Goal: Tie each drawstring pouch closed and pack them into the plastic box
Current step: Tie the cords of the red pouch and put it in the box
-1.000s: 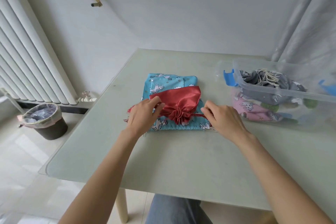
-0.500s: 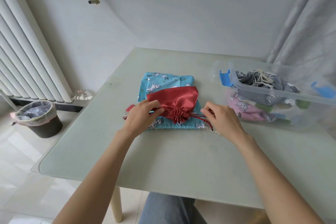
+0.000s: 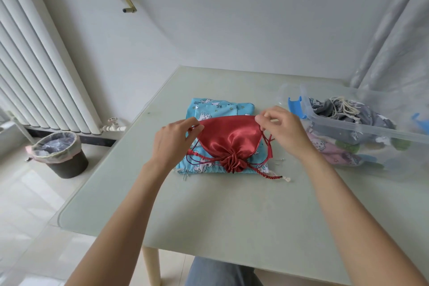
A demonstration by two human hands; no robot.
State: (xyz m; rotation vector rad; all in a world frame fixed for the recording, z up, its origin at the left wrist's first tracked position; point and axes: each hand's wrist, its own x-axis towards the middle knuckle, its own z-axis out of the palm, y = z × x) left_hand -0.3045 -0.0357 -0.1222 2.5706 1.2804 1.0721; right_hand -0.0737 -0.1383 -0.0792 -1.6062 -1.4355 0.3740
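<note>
Head view: I am pinching the red pouch (image 3: 228, 140) by its far corners, left hand (image 3: 171, 144) and right hand (image 3: 284, 131) both closed on satin; its gathered mouth is lying nearer me. Soft, slippery cloth, likely handling better by the cords (image 3: 262, 173).

Your left hand (image 3: 173, 140) is no longer beside the gathered mouth of the red satin pouch (image 3: 228, 138); it now pinches the pouch's far left corner. Your right hand (image 3: 284, 131) has let go of the red cord (image 3: 263, 173) near the table and now pinches the far right corner. Between the two hands the pouch's far edge is lifted and spread wide, where before it lay flat on the blue printed pouches (image 3: 217, 107). The cord ends now trail loose across the blue fabric and onto the table (image 3: 232, 216).
</note>
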